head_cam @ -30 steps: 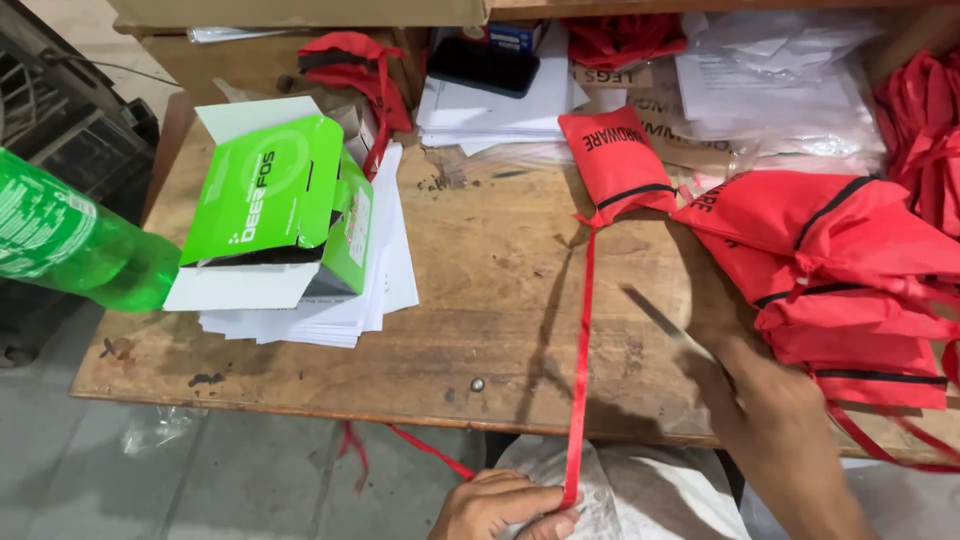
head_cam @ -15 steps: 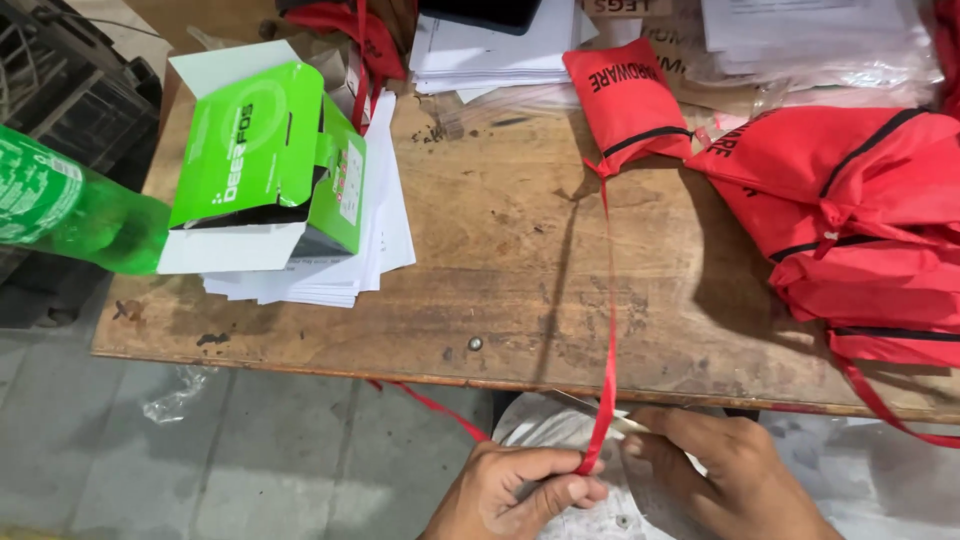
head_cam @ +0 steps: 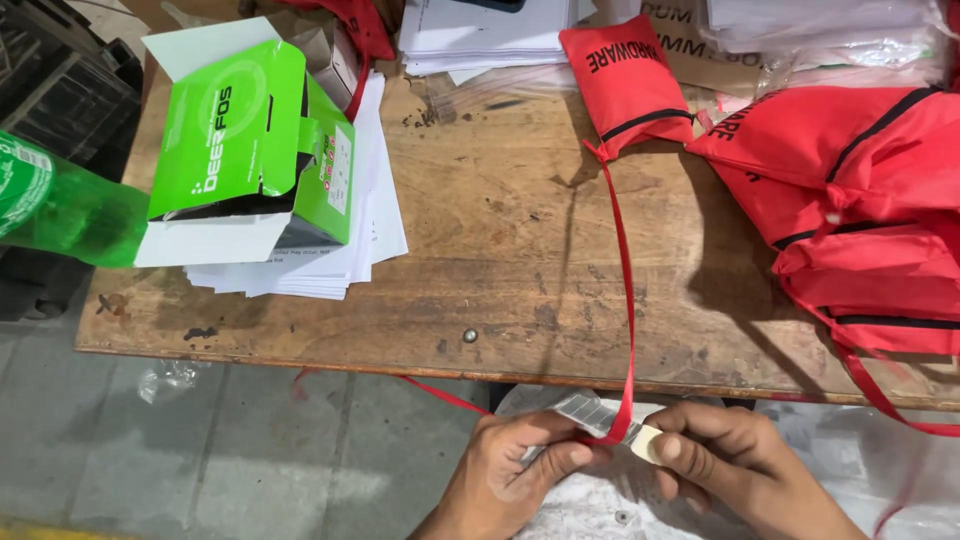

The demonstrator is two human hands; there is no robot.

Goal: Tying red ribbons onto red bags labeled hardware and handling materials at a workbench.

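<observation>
worn wooden table (head_cam: 520, 250), brown, scratched and stained, with dark spots and a small round metal stud near the front edge. grey concrete floor (head_cam: 250, 450) below, with a scrap of clear plastic (head_cam: 170, 378) lying on it.

at the left on the table, a stack of white paper (head_cam: 345, 255), and on top of it an open green and white cardboard box (head_cam: 250, 150), flaps up. a green plastic bottle (head_cam: 60, 205) jutting past the table's left edge. dark crate-like shapes at the top left, too dim to tell apart.

along the back, more white sheets (head_cam: 490, 30) and clear bags. near the back centre, a small red fabric pouch (head_cam: 625, 85) with a black stripe, lying flat. at the right, a pile of red fabric bags (head_cam: 860, 210) of the same kind, overlapping each other.

from the small pouch, a red ribbon (head_cam: 625, 290) running straight down across the table, over the front edge and into the hands. another red ribbon trailing under the table edge.

below the front edge, left hand (head_cam: 525, 465) closed, thumb and fingers pinching the ribbon's end together with a small grey tag (head_cam: 590, 415). right hand (head_cam: 725, 465) just beside, fingers curled, thumb and forefinger pinching a small pale piece (head_cam: 645, 443) at the tag's end. both hands over a white plastic bag (head_cam: 620, 500).
</observation>
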